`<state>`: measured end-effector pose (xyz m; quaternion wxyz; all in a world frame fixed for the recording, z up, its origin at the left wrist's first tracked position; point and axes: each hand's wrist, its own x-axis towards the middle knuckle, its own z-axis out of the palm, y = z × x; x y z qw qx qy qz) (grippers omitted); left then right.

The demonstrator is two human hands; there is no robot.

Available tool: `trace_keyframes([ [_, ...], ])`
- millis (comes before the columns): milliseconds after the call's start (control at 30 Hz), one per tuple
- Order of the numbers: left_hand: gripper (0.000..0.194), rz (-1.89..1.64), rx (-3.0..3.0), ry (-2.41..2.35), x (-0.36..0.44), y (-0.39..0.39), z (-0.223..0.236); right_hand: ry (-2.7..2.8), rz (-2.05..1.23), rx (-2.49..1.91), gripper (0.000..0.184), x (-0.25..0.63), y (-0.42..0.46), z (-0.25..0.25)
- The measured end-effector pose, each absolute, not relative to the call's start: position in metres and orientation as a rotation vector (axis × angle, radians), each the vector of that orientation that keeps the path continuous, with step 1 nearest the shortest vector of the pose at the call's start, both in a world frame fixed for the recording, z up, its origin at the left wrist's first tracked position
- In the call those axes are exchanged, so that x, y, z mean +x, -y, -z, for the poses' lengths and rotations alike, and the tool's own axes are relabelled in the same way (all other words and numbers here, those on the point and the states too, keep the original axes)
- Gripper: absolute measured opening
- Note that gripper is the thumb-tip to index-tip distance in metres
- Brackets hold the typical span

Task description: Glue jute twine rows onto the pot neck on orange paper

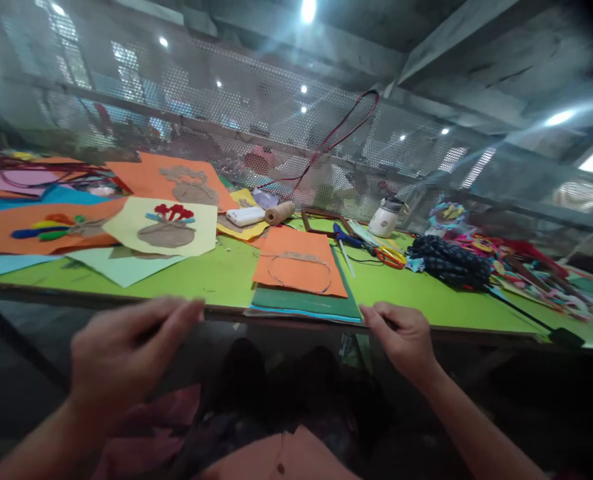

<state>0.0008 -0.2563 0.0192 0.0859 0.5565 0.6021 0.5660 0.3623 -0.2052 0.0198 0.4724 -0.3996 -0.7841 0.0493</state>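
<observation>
My left hand [126,350], slightly blurred, is raised in front of the table edge, its fingers curled and the thumb pressed against them. Curled the same way, my right hand [401,337] has its thumb tip by the near right corner of a green sheet [303,305]; whether they touch I cannot tell. Anything pinched in either hand is hidden or too thin to see. Between the hands, an orange sheet [291,243] lies on the green stack, with a brown strip and a thin cord loop [330,273] on it.
The light-green tabletop [226,280] holds a cream vase picture [203,230], a twine spool [280,212], a white box [245,216], scissors [390,258], a glue-gun-like blue tool [345,237], a white bottle [382,220] and dark bundled fabric [446,261]. A perforated screen [276,147] stands behind.
</observation>
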Motion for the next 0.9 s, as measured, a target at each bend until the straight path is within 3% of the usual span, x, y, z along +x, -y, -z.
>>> trace_keyframes([
  [100,0.037,-1.815,1.773,-1.513,0.003,0.189,-0.07,1.93,-0.154,-1.032,0.03,0.375,0.162,-0.024],
  [167,0.05,-1.646,1.799,-1.345,0.007,0.134,-0.083,1.981,-0.191,-1.057,0.02,0.381,0.134,-0.023],
  [333,0.06,-1.114,1.982,-1.256,0.018,0.038,-0.074,2.153,-0.252,-1.11,0.043,0.385,0.092,-0.018],
  [500,0.054,-0.684,2.234,-1.262,0.015,0.021,-0.058,2.274,-0.315,-1.17,0.065,0.388,0.087,-0.01],
  [700,0.039,-0.356,2.441,-1.209,0.006,0.019,-0.046,2.367,-0.343,-1.204,0.065,0.393,0.084,-0.009],
  [900,0.032,-0.313,2.552,-1.143,0.005,0.01,-0.03,2.393,-0.284,-1.099,0.061,0.378,0.067,-0.021],
])
